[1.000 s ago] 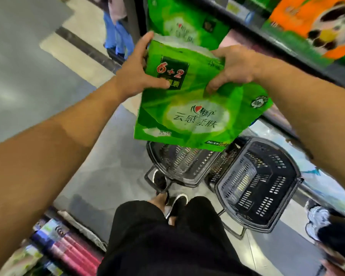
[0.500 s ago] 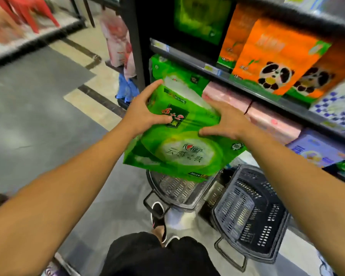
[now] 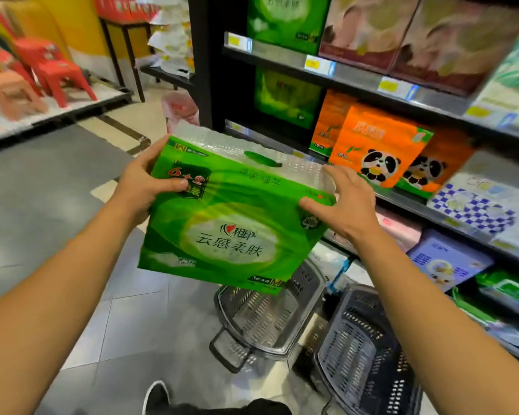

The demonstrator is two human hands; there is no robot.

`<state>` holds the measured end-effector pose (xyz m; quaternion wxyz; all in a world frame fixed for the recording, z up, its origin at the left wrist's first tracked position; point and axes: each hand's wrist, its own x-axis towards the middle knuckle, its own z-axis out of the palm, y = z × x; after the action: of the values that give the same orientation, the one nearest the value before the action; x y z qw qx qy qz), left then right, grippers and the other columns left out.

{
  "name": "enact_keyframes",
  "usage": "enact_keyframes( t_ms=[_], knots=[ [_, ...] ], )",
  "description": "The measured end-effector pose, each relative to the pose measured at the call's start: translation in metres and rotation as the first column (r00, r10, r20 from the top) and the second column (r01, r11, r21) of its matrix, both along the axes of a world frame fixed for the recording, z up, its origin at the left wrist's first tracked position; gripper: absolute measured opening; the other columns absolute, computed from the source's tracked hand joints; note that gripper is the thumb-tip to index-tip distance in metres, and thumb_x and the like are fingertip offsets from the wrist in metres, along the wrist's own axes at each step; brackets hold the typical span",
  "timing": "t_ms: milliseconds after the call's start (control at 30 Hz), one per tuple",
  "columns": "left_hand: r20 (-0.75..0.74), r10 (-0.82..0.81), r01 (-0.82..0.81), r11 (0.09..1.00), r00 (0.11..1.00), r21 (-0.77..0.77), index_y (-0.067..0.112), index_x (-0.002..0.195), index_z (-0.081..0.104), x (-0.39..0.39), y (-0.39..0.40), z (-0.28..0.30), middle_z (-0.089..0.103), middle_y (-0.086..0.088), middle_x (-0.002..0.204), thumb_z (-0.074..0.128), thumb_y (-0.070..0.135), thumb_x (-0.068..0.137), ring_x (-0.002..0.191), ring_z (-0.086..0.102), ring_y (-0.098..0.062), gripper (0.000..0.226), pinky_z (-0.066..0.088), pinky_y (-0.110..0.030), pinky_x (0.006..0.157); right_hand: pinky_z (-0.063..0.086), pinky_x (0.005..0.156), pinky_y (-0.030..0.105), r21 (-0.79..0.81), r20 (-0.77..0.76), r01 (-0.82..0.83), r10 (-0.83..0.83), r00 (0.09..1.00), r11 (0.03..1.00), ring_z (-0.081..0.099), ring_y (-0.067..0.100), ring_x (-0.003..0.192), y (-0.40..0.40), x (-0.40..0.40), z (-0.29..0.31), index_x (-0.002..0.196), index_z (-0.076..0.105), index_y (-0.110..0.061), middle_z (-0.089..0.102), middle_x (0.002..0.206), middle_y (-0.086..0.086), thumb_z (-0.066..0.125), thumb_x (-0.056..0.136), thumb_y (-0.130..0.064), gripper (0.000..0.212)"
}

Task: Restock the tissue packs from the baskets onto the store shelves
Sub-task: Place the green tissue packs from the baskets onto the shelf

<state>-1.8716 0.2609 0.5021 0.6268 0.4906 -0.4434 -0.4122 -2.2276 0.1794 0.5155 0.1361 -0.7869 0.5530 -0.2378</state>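
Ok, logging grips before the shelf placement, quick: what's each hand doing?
Left hand: closed on the green tissue pack, thumb on top.
Right hand: gripping the same pack's right edge.

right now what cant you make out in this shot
Head view only:
- Shelf price tags: motion blur, unreadable.
- Left basket: the green tissue pack covers its far end.
- Right basket: cut off by the bottom edge.
- Fingers of the left hand and right hand: partly behind the pack.
- Top shelf packs: blurred, cropped.

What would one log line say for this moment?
left hand: holding green tissue pack | right hand: holding it | baskets: below
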Motion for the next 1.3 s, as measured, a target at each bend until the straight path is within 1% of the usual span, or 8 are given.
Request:
enact_keyframes(
  t_ms=[200,300,400,500,733,933,1067,1300],
  knots=[
    [-0.036,0.017,-0.019,0.996,0.999,-0.084,0.021,0.105,0.068,0.059,-0.002,0.019,0.076,0.005,0.085,0.052,-0.026,0.076,0.077,0.072,-0.013,0.058,0.06,-0.031,0.064,0.03,0.103,0.027,0.196,0.358,-0.206,0.126,0.925,0.959,0.038,0.012,0.133,0.016,0.049,0.02,0.145,0.044,-0.031,0.036,0.151,-0.004,0.075,0.076,-0.052,0.078],
    [-0.07,-0.025,0.016,0.992,0.997,-0.124,0.022,0.103,0.069,0.097,-0.007,0.023,0.076,0.004,0.088,0.076,-0.004,0.069,0.081,0.073,-0.015,0.044,0.061,-0.032,0.066,0.041,0.107,0.037,0.229,0.497,-0.228,0.088,0.864,0.946,0.046,0.016,0.131,0.022,0.081,0.023,0.143,0.041,-0.044,0.038,0.152,-0.005,0.079,0.062,-0.053,0.09],
    [-0.119,-0.041,0.026,0.992,0.992,-0.121,0.022,0.106,0.068,0.13,-0.015,0.033,0.076,0.001,0.091,0.095,0.03,0.035,0.084,0.073,-0.019,0.076,0.061,-0.036,0.068,0.05,0.102,0.038,0.221,0.591,-0.226,0.055,0.805,0.949,0.057,0.018,0.122,0.028,0.118,0.018,0.144,0.035,-0.042,0.043,0.147,0.001,0.09,0.063,-0.026,0.1],
    [-0.104,-0.066,0.053,0.991,0.992,-0.125,0.029,0.099,0.074,0.161,-0.026,0.037,0.076,0.0,0.095,0.091,0.012,0.051,0.088,0.072,-0.021,0.053,0.061,-0.038,0.072,0.054,0.095,0.036,0.174,0.709,-0.19,0.011,0.705,0.966,0.063,0.017,0.113,0.028,0.16,0.016,0.145,0.034,-0.032,0.057,0.132,0.004,0.085,0.07,0.0,0.097],
    [0.102,0.012,-0.008,0.999,0.995,-0.035,0.02,0.122,0.061,0.212,-0.059,0.039,0.073,0.006,0.098,0.074,0.001,0.081,0.09,0.07,-0.011,0.048,0.057,-0.031,0.075,0.057,0.077,0.033,0.143,0.797,-0.044,-0.089,0.597,0.989,0.068,0.018,0.101,0.0,0.223,0.011,0.124,0.053,-0.034,0.066,0.119,0.007,0.087,0.067,0.0,0.075],
    [0.476,0.099,-0.097,0.995,0.874,-0.028,0.035,0.147,0.039,0.242,-0.109,0.038,0.061,0.011,0.126,0.078,0.027,0.082,0.113,0.058,-0.008,0.077,0.047,-0.036,0.102,0.058,0.076,0.036,0.12,0.772,0.028,-0.111,0.625,0.992,0.066,0.014,0.096,-0.038,0.261,0.016,0.123,0.051,-0.029,0.064,0.112,-0.001,0.086,0.067,0.002,0.073],
    [0.503,0.126,-0.107,0.992,0.855,-0.067,0.042,0.155,0.01,0.247,-0.15,0.043,0.043,0.006,0.15,0.079,0.027,0.082,0.123,0.051,-0.008,0.102,0.042,-0.035,0.106,0.059,0.079,0.039,0.085,0.758,0.068,-0.109,0.643,0.994,0.066,0.011,0.097,-0.076,0.276,0.021,0.121,0.052,-0.032,0.063,0.113,-0.003,0.086,0.066,0.002,0.073],
    [0.721,0.126,-0.026,0.989,0.682,-0.148,0.031,0.145,0.042,0.251,-0.259,0.067,0.051,-0.005,0.139,0.09,0.027,0.065,0.124,0.05,-0.024,0.093,0.041,-0.034,0.102,0.06,0.081,0.044,-0.014,0.713,0.126,-0.079,0.697,0.992,0.065,0.021,0.105,-0.169,0.28,0.047,0.125,0.049,-0.038,0.061,0.121,0.002,0.089,0.066,-0.007,0.078]
  ],
)
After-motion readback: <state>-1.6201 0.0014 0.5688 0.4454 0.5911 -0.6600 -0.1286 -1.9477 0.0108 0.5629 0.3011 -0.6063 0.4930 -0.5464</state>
